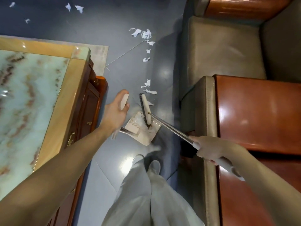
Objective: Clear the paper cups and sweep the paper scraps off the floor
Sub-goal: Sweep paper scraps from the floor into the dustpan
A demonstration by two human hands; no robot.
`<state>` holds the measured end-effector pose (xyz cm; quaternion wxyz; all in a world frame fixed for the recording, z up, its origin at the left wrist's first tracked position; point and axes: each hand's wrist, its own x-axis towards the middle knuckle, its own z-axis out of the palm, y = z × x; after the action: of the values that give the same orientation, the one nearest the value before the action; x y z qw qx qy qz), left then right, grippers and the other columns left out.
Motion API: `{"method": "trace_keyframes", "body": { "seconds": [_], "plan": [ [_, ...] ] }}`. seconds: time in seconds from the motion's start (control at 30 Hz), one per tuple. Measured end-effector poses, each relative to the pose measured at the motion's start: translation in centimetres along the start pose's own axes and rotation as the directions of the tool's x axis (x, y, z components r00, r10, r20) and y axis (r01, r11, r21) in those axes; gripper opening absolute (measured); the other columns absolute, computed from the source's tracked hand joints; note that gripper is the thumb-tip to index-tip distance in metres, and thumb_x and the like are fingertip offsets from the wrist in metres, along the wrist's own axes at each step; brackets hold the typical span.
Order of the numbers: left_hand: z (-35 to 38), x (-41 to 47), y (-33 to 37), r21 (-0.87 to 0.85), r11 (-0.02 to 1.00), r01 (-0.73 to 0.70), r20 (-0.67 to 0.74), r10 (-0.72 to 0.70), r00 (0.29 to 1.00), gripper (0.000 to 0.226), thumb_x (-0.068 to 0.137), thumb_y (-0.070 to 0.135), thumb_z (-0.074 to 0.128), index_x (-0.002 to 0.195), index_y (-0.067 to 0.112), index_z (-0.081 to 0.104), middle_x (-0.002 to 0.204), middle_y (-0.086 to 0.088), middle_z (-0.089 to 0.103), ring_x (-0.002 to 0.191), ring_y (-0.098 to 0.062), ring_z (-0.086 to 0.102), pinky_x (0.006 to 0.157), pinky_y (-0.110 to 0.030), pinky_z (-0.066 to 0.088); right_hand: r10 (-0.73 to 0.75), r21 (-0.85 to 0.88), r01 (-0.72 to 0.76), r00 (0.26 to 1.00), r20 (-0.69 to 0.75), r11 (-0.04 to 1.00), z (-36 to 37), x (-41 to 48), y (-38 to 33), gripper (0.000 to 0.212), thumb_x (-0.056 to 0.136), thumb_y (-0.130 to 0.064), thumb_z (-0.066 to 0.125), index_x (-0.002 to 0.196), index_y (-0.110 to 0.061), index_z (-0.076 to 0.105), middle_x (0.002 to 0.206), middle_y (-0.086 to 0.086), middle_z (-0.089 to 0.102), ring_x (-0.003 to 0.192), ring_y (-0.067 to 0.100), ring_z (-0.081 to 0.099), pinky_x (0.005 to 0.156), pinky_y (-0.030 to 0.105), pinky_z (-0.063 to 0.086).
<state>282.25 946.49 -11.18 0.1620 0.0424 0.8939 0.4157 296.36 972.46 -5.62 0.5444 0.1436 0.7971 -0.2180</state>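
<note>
Head view. Left hand (116, 111): fingers (123, 92) curled round the top grip of the dustpan (143, 134) handle. Right hand (210, 150): fingers clenched round the broom shaft. Broom head (146, 110) lies across the pan mouth, bristles on the pan, which rests on the floor (123, 46) just ahead of the feet. No cups in view.

Scraps: nearest ones (148, 84) lie just past the broom head. A second trail (145, 34) lies further up, beside the sofa (219, 51). A few more (75, 7) lie well apart, beyond the table (70, 82) corner.

Risks, as judged:
- Scraps are thin and light. A fast stroke would likely flick them sideways rather than gather them.
- The trail runs close to the sofa base, so a stroke angled right could push pieces under it, out of reach.
- Cannot tell whether the pan lip sits flat. If it is tilted, paper will slide under instead of in.
- The pan holds some debris. Lifting or tipping it to follow the trail may spill that back out.
- The shaft passes near the sofa arm, so a wide back-swing could knock it.
- The far scraps are easy to miss from this stance.
- A pale blur shows by the pan's near edge. Unidentified, possibly a loose scrap.
</note>
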Motion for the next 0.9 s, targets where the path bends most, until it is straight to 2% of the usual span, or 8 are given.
{"method": "trace_keyframes", "body": {
  "seconds": [0.17,0.33,0.47,0.53,0.63,0.7,0.77,0.9],
  "plan": [
    [-0.7,1.8,0.4,-0.011,1.0,0.029,-0.012,-0.03,0.999,0.04,0.1,0.022,0.05,0.136,0.033,0.04,0.118,-0.001,0.055,0.081,-0.021,0.058,0.076,-0.039,0.057,0.023,0.002,-0.023,0.998,-0.056,1.0,-3.7,0.2,0.0,0.077,0.091,-0.004,0.043,0.154,-0.033,0.007,0.086,0.009,0.061,0.051,0.016,0.056,0.044,0.023,0.046],
    [-0.9,4.1,1.0,-0.016,0.998,0.054,-0.012,-0.054,0.998,0.04,0.1,0.021,0.05,0.137,0.032,0.039,0.121,-0.004,0.057,0.094,-0.037,0.064,0.078,-0.042,0.057,0.056,-0.121,-0.079,0.982,-0.18,0.99,-9.2,3.3,-1.0,0.073,0.087,-0.001,0.046,0.152,-0.02,0.018,0.114,0.014,0.06,0.061,0.018,0.058,0.052,0.029,0.051],
    [-1.3,7.2,1.3,-0.065,0.996,0.057,-0.039,-0.06,0.997,0.037,0.099,0.019,0.051,0.134,0.032,0.042,0.118,-0.002,0.057,0.091,-0.041,0.063,0.075,-0.041,0.053,0.109,-0.139,-0.152,0.955,-0.276,0.979,-14.2,7.7,-3.2,0.035,0.084,0.004,0.052,0.119,-0.004,0.049,0.079,0.008,0.054,0.063,0.019,0.054,0.045,0.025,0.037],
    [-1.1,8.4,1.3,-0.089,0.993,0.074,-0.054,-0.079,0.995,0.036,0.099,0.019,0.051,0.131,0.034,0.043,0.116,0.0,0.056,0.087,-0.038,0.063,0.073,-0.039,0.053,0.112,-0.177,-0.17,0.948,-0.299,0.969,-16.1,10.2,-4.1,0.029,0.087,0.004,0.053,0.116,0.0,0.054,0.073,0.007,0.052,0.065,0.021,0.057,0.044,0.024,0.039],
    [-1.0,10.3,1.7,-0.075,0.991,0.114,-0.076,-0.12,0.99,0.034,0.099,0.022,0.05,0.128,0.038,0.043,0.105,-0.01,0.06,0.067,-0.027,0.059,0.064,-0.044,0.058,0.082,-0.206,-0.159,0.938,-0.337,0.966,-17.5,13.9,-4.6,0.037,0.09,0.002,0.055,0.126,0.002,0.049,0.098,0.014,0.063,0.09,0.03,0.065,0.058,0.028,0.048],
    [-1.1,11.5,1.9,-0.075,0.99,0.123,-0.083,-0.129,0.988,0.032,0.099,0.022,0.05,0.126,0.039,0.044,0.099,-0.013,0.061,0.059,-0.022,0.055,0.061,-0.045,0.057,0.085,-0.226,-0.162,0.944,-0.318,0.96,-17.8,15.5,-4.4,0.044,0.091,0.0,0.054,0.134,-0.002,0.044,0.111,0.015,0.062,0.092,0.028,0.065,0.065,0.029,0.05],
    [-1.6,12.6,1.8,-0.078,0.989,0.128,-0.102,-0.136,0.986,0.031,0.099,0.021,0.05,0.122,0.041,0.044,0.097,-0.012,0.061,0.06,-0.022,0.054,0.065,-0.046,0.057,0.117,-0.23,-0.171,0.965,-0.233,0.958,-18.0,16.0,-4.0,0.051,0.092,-0.001,0.05,0.141,-0.007,0.039,0.112,0.013,0.062,0.083,0.025,0.064,0.059,0.031,0.05],
    [-2.6,15.2,1.7,-0.085,0.986,0.145,-0.136,-0.155,0.978,0.029,0.099,0.021,0.049,0.123,0.036,0.046,0.101,-0.011,0.059,0.068,-0.026,0.056,0.072,-0.048,0.057,0.108,-0.291,-0.125,0.991,-0.074,0.948,-18.5,14.4,-3.5,0.07,0.094,-0.003,0.042,0.154,-0.027,0.015,0.134,0.007,0.052,0.096,0.019,0.062,0.068,0.025,0.056]
  ]
}}
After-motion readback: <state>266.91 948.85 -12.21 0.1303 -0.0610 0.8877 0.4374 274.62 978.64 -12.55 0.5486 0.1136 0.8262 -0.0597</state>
